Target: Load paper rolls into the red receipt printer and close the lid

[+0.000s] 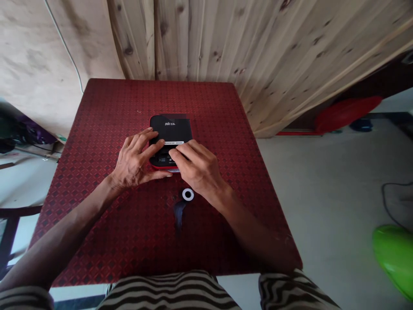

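A black box with a red base [176, 127] lies in the middle of a red patterned table [112, 120]. My left hand [137, 161] rests on its left side, fingers spread flat over the lid and thumb along the front edge. My right hand [196, 168] lies over the box's near right part, fingers curled down and pressing on the lid near a white label strip [174, 142]. A small roll of tape [187, 194] sits on the table just below my right wrist, with a dark strip [179, 215] lying beside it.
A wooden plank wall [209, 38] rises behind the table. On the floor to the right are a red object [346, 113] and a green object [395, 254]. A dark chair edge [13, 219] shows at the left. My striped trousers [167, 292] are at the bottom.
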The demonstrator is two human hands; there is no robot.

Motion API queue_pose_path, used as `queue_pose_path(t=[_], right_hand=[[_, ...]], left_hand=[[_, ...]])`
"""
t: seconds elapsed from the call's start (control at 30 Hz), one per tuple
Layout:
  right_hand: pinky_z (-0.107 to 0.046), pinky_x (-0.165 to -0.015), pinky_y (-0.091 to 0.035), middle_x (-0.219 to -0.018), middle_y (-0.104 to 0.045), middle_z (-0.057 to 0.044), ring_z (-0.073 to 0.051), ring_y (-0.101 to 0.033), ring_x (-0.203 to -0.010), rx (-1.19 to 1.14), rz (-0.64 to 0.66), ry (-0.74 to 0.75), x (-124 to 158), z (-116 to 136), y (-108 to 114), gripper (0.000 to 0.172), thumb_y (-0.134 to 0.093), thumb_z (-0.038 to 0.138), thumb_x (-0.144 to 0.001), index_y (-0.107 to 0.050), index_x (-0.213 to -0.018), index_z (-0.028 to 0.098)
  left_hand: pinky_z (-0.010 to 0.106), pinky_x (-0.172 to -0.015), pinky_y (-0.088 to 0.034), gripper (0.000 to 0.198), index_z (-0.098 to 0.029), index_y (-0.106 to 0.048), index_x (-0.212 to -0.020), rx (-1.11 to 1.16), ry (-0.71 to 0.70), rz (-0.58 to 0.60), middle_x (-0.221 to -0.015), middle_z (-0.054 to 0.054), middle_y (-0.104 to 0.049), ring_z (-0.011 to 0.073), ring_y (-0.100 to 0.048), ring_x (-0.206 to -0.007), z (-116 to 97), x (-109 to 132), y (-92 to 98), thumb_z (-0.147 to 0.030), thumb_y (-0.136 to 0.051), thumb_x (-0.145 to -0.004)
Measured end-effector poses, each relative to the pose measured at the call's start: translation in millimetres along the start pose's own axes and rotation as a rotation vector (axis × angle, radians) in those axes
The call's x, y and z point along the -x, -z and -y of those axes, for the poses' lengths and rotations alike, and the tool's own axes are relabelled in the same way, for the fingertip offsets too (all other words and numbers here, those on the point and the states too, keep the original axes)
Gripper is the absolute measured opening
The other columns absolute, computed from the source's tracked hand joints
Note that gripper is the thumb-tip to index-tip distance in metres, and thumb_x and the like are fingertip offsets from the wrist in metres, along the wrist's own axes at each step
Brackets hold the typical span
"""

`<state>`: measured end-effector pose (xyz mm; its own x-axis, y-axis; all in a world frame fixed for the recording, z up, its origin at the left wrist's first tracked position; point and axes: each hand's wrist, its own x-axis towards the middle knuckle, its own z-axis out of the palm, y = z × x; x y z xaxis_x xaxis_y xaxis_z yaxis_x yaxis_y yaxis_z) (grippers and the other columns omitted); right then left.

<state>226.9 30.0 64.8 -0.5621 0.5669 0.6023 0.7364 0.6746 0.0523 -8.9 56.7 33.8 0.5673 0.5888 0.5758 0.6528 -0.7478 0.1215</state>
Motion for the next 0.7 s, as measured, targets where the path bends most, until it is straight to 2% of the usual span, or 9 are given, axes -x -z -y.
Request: queue_pose_path(t=[0.1, 0.2, 0.27, 0.33, 0.43, 0.5, 0.57, 0.7], right_hand=[[-0.036, -0.078, -0.055, -0.092, -0.074, -0.006, -0.021, -0.065, -0.088, -0.094, 0.009, -0.046, 2.0, 0.3, 3.8, 0.022, -0.051, 0.011, -0.107, -0.071, -0.107, 0.018], [-0.04, -0.091, -0.061, -0.112, -0.075, -0.01, -0.023, -0.069, -0.102, -0.245, -0.117, -0.165, 12.8, -0.2, 8.6, 0.023, -0.058, 0.018, -0.105, -0.066, -0.126, 0.02], [-0.042, -0.092, -0.062, -0.12, -0.073, -0.011, -0.024, -0.07, -0.107, -0.35, -0.238, -0.347, 26.9, -0.5, 7.2, 0.028, -0.061, 0.025, -0.105, -0.062, -0.133, 0.024], [-0.041, -0.086, -0.064, -0.121, -0.072, -0.01, -0.023, -0.072, -0.106, -0.448, -0.31, -0.578, 44.5, 0.3, -0.3, 0.027, -0.058, 0.033, -0.107, -0.062, -0.132, 0.027], [-0.04, -0.085, -0.065, -0.123, -0.074, -0.011, -0.022, -0.075, -0.104, -0.609, -0.26, -0.786, 68.2, 5.1, -17.9, 0.03, -0.053, 0.043, -0.108, -0.062, -0.131, 0.026], [-0.04, -0.088, -0.065, -0.126, -0.076, -0.011, -0.022, -0.076, -0.106, -0.722, -0.179, -0.813, 76.7, 9.7, -27.2, 0.033, -0.051, 0.046, -0.108, -0.063, -0.131, 0.025], [-0.04, -0.091, -0.065, -0.127, -0.077, -0.01, -0.022, -0.076, -0.108, -0.781, -0.135, -0.803, 79.2, 13.4, -31.5, 0.033, -0.047, 0.045, -0.11, -0.064, -0.131, 0.026], [-0.041, -0.092, -0.063, -0.125, -0.078, -0.01, -0.023, -0.076, -0.11, -0.724, -0.124, -0.745, 78.0, 15.0, -32.3, 0.033, -0.045, 0.043, -0.111, -0.067, -0.127, 0.025]], left_hand=[[0.053, -0.11, -0.052, 0.085, -0.026, -0.05, -0.151, 0.002, -0.008, -0.015, -0.148, 0.018, -0.06, 0.0385, -0.056, -0.144, -0.9, 0.6, -2.3, -0.075, -0.073, -0.086], [0.054, -0.113, -0.052, 0.083, -0.023, -0.049, -0.152, 0.016, 0.021, -0.034, -0.149, 0.021, -0.056, 0.0379, -0.055, -0.143, -8.8, 4.0, -1.5, -0.071, -0.073, -0.089], [0.052, -0.113, -0.054, 0.084, -0.021, -0.046, -0.155, 0.035, 0.098, -0.074, -0.151, 0.022, -0.053, 0.036, -0.056, -0.142, -18.1, 9.9, -0.3, -0.066, -0.074, -0.09], [0.047, -0.112, -0.057, 0.081, -0.021, -0.046, -0.155, 0.049, 0.184, -0.135, -0.148, 0.019, -0.055, 0.0324, -0.059, -0.138, -28.0, 18.5, 0.1, -0.058, -0.079, -0.09], [0.039, -0.108, -0.06, 0.069, -0.024, -0.05, -0.149, 0.043, 0.208, -0.188, -0.136, 0.013, -0.065, 0.0254, -0.067, -0.126, -37.9, 31.1, -2.1, -0.04, -0.082, -0.091], [0.036, -0.107, -0.061, 0.066, -0.022, -0.051, -0.149, 0.032, 0.184, -0.199, -0.132, 0.012, -0.069, 0.0235, -0.071, -0.121, -39.3, 35.9, -4.2, -0.033, -0.082, -0.092], [0.036, -0.106, -0.062, 0.067, -0.021, -0.05, -0.149, 0.007, 0.176, -0.19, -0.132, 0.012, -0.07, 0.0243, -0.072, -0.121, -37.9, 37.0, -5.2, -0.033, -0.082, -0.091], [0.039, -0.103, -0.063, 0.067, -0.023, -0.051, -0.149, -0.052, 0.182, -0.151, -0.134, 0.013, -0.069, 0.0263, -0.072, -0.121, -35.2, 34.1, -3.7, -0.038, -0.082, -0.091]])
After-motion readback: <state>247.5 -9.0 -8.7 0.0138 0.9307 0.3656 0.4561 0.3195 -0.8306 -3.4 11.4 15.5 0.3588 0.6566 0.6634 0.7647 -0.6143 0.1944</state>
